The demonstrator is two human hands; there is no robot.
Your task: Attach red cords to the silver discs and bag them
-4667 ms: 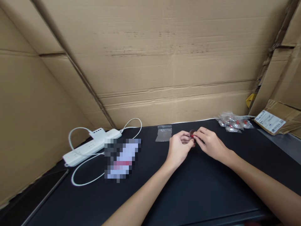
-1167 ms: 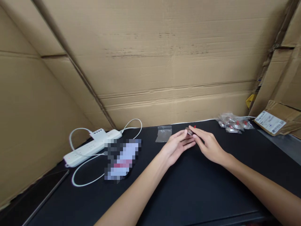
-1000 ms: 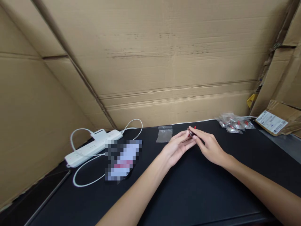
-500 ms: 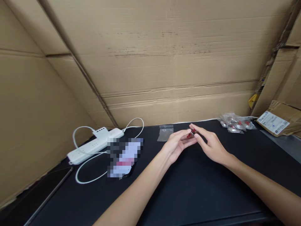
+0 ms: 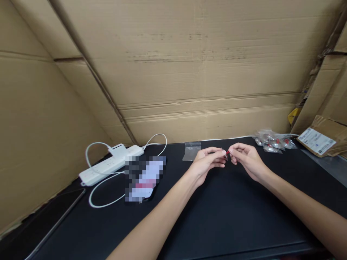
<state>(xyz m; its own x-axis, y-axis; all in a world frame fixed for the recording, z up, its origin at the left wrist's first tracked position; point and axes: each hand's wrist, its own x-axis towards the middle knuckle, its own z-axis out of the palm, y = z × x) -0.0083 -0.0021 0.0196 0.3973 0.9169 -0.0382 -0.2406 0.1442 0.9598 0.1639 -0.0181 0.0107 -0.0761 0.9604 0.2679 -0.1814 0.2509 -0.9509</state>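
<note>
Cardboard walls close in our black table [image 5: 244,216] on three sides. Our two hands meet just above the table, near its far edge. Half a second ago the fingers lay stretched out, right over left, with the small red piece [image 5: 227,153] pressed between them. Now both hands have curled into pinches. Our left hand [image 5: 207,164] nips one end between thumb and forefinger, and our right hand [image 5: 248,161] nips the red end. The fingertips almost touch and the piece sits clear of the table. It is too small for us to make out its shape.

We judge that the flat pressing is over and fine fingertip work on the piece is now under way.

An empty clear bag [image 5: 191,151] lies flat just left of our left hand. A heap of filled bags [image 5: 273,141] sits well apart on the right, beside a labelled parcel [image 5: 317,141]. On the left, a white power strip [image 5: 111,164] and its looped cord lie untouched, as before.
</note>
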